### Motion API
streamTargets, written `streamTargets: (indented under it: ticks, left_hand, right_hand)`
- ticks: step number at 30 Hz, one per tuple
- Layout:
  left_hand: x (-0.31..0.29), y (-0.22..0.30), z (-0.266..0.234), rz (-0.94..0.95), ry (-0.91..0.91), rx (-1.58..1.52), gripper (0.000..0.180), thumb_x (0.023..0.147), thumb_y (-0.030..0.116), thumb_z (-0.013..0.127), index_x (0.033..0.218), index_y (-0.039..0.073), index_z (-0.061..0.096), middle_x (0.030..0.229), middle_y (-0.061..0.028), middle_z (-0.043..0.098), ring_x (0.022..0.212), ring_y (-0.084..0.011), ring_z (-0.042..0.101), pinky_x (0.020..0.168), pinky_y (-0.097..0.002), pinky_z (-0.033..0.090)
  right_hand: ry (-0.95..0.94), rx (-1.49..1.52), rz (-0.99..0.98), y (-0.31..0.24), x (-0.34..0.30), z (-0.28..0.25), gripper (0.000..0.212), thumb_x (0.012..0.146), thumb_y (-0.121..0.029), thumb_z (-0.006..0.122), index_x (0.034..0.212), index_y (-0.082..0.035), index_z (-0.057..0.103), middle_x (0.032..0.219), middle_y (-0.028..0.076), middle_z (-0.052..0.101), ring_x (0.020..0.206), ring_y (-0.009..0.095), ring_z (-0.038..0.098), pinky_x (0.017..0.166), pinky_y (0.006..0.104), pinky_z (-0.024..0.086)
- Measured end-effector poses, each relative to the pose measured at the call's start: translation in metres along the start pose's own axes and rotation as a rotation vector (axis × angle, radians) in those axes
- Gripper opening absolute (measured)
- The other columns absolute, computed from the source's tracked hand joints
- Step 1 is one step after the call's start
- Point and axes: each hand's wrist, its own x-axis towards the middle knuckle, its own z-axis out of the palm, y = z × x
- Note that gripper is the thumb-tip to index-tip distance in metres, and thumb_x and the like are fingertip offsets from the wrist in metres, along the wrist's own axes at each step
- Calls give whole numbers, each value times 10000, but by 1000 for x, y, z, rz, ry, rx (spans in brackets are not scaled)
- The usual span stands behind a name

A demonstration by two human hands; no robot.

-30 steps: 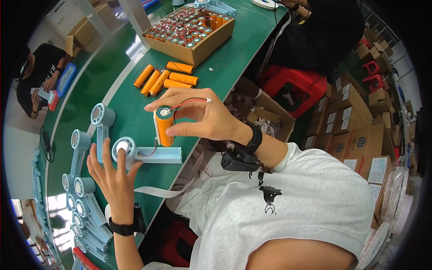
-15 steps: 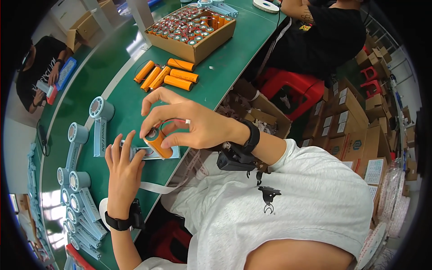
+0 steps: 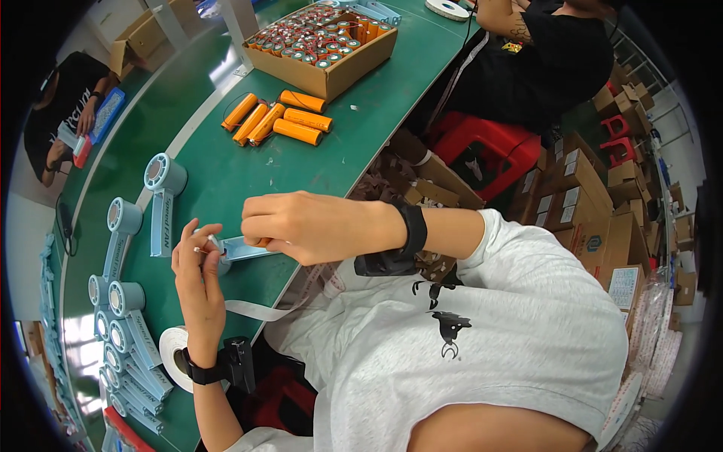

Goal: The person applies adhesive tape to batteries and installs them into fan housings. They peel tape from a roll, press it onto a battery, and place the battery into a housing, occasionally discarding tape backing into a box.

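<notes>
My right hand (image 3: 320, 226) is closed, knuckles up, over an orange cylindrical battery (image 3: 263, 242). Only a sliver of the battery shows beneath the fingers. Under that hand lies a light blue handheld fan housing (image 3: 252, 249), its handle pointing toward the table edge. My left hand (image 3: 199, 275) curls around the fan's head end, thumb and fingers bent about it. A small white wire connector (image 3: 199, 249) shows against the left fingers; whether they pinch it is unclear. Several loose orange batteries (image 3: 297, 131) lie farther up the green table.
A cardboard box (image 3: 354, 75) full of wired batteries stands at the far side. Light blue fans (image 3: 124, 297) line the left. A white tape roll (image 3: 175, 358) sits beside my left wrist. Co-workers sit across and at the far right, near a red stool (image 3: 482, 151).
My right hand has turned over and lowered the battery toward the fan housing, now mostly covering it. The white connector has gone from beside my right hand to my left fingers.
</notes>
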Motion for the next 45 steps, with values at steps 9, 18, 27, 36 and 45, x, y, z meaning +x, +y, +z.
streamTargets:
  ticks: [9, 18, 27, 36, 45]
  left_hand:
    - [3, 4, -2, -214, 18, -281, 189, 912, 19, 394, 1080, -23, 471, 955, -92, 548, 800, -160, 492, 715, -246, 421]
    - [1, -9, -10, -179, -3, -312, 205, 907, 35, 397, 1095, -20, 455, 1094, -128, 544, 794, -162, 502, 744, -259, 421]
    - [25, 10, -35, -87, -361, 23, 494, 675, -48, 654, 1135, 23, 489, 979, -77, 477, 790, -169, 484, 699, -280, 423]
    - [160, -37, -89, 273, 8, 352, 498, 602, -133, 610, 1068, 35, 551, 1055, -97, 478, 775, -191, 516, 689, -284, 440]
    - [299, -212, -41, -70, -184, 302, 585, 605, -87, 649, 1157, 57, 519, 1164, -133, 492, 1020, -229, 518, 842, -284, 414]
  right_hand:
    - [-464, -179, 52, 11, 48, -1, 183, 716, -47, 581, 887, 18, 577, 848, 162, 592, 836, 325, 577, 730, 373, 458]
    - [-758, -219, 184, 6, 63, -6, 323, 711, -27, 562, 1029, -34, 615, 964, 137, 635, 886, 309, 600, 733, 384, 480]
    - [-275, 12, 129, 16, 32, -10, 374, 709, 8, 581, 1075, -64, 609, 960, 128, 626, 841, 274, 609, 733, 348, 488]
    - [575, -133, 336, 87, -54, -52, 105, 745, -25, 621, 849, -19, 610, 824, 74, 585, 745, 209, 577, 675, 298, 469]
    - [636, -427, 308, 98, -57, -29, 17, 712, -74, 581, 704, -67, 567, 717, 53, 533, 703, 243, 534, 642, 364, 447]
